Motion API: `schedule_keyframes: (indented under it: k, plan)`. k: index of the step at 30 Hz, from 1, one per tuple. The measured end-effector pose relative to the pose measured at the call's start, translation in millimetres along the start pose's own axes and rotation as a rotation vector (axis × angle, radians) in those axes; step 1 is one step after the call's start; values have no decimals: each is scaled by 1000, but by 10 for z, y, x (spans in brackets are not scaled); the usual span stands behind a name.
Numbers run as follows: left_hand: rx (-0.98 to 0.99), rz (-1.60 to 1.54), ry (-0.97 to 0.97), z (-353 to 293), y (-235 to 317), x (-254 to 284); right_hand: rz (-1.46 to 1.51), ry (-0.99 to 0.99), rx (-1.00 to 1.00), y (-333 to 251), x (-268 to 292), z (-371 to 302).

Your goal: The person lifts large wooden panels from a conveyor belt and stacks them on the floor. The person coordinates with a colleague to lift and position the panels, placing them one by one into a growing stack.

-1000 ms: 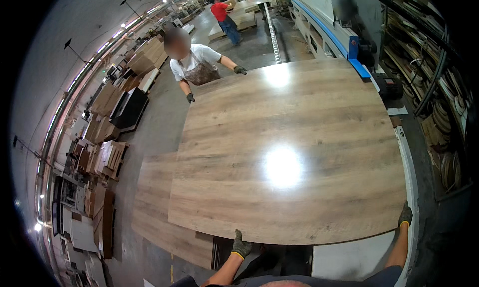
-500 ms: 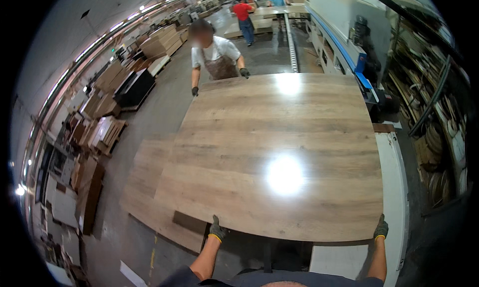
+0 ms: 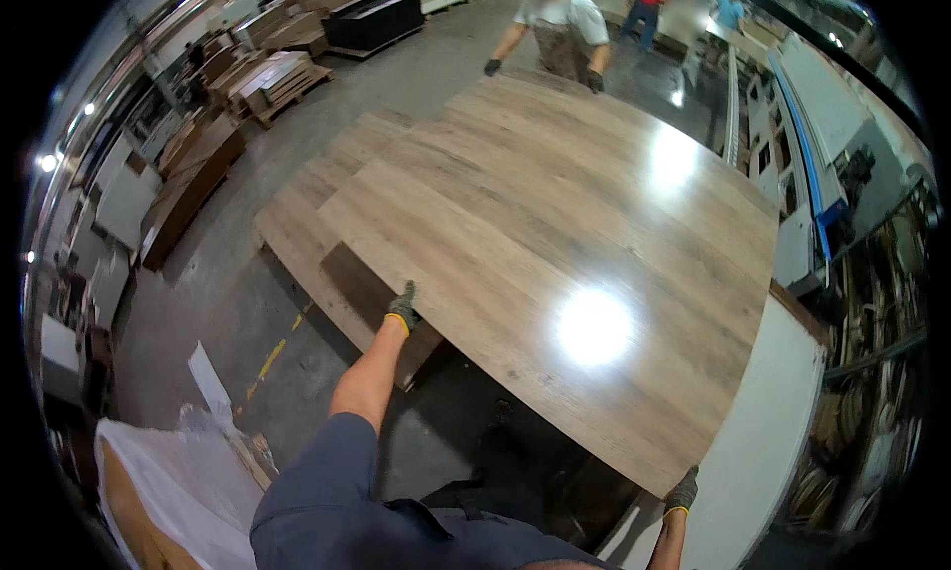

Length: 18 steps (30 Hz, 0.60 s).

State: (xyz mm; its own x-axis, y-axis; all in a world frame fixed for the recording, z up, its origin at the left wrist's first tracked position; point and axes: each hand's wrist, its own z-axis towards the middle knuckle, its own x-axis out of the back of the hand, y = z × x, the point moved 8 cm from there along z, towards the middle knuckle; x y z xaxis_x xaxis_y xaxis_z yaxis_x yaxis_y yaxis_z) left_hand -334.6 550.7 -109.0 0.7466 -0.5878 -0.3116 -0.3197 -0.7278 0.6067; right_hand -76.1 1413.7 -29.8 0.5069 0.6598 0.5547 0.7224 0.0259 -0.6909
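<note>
"Where's the wood-grain panel [image 3: 495, 243]?"

"Between the near worker [image 3: 327, 481] and a co-worker [image 3: 565, 43] gripping at twelve o'clock, overlapping a lower panel [image 3: 307, 194] at nine and a white table [image 3: 758, 441] at four."

"How is it held?"

"The near worker's gloved left hand [image 3: 403, 310] pinches the edge near eight; the right hand [image 3: 682, 493] clasps the corner at five."

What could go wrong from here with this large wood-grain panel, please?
The left hand holds the upper panel near the lower panel, so it might get pinched between them. The right hand, at the corner beside the white surface, could be squeezed likewise. With a co-worker holding the far edge, uneven movement might loosen a grip.
</note>
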Motion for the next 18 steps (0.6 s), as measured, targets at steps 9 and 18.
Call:
schedule_keyframes:
  k: [9, 18]
  plan:
    - [-119, 75, 40, 1259, 1445, 1468, -307, -281, 350, -12, -1709, -1330]
    - [29, -62, -61, 2311, 1534, 2644, 291, -343, -35, 920, -3072, -1478]
